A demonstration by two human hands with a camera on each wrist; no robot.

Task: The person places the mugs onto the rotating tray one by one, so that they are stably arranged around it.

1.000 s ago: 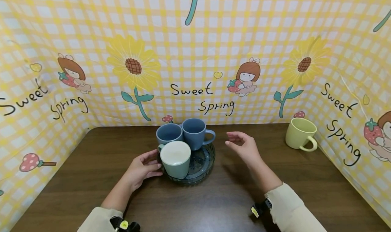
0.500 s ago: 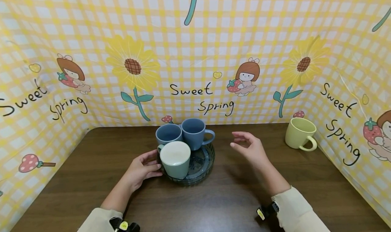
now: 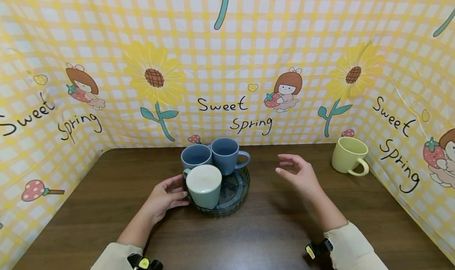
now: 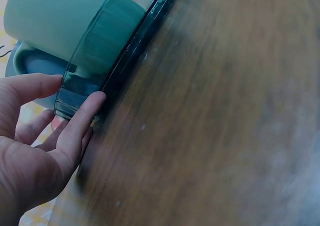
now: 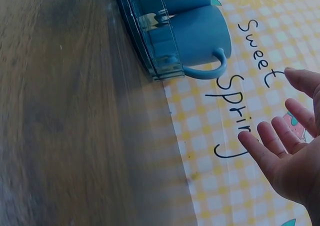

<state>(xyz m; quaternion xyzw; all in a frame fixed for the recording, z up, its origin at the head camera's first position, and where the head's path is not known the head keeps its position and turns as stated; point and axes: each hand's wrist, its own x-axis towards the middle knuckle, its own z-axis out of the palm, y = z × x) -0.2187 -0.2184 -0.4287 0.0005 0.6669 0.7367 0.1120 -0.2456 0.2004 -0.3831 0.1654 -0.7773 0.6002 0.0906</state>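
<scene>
My left hand (image 3: 165, 199) rests its fingertips against the outer left wall of a round dark glass tray (image 3: 237, 191). In the left wrist view its thumb (image 4: 85, 113) lies along the low side wall, and the index finger reaches the rim. Standing in the tray's front left is a mint green mug (image 3: 205, 193) with a white inside, handle toward the back left. Two blue mugs, a left one (image 3: 193, 156) and a right one (image 3: 224, 156), stand side by side behind it. My right hand (image 3: 302, 179) hovers right of the tray, fingers loosely bent and holding nothing.
Toward the back right corner, a yellow-green mug (image 3: 349, 157) stands upright on the brown wooden table (image 3: 227, 246). A yellow checked cloth (image 3: 220, 64) with printed flowers and lettering hangs behind and at both sides of the table.
My right hand has drawn away to the right from the tray and the right blue mug. The left hand, tray and mugs stay where they were.
</scene>
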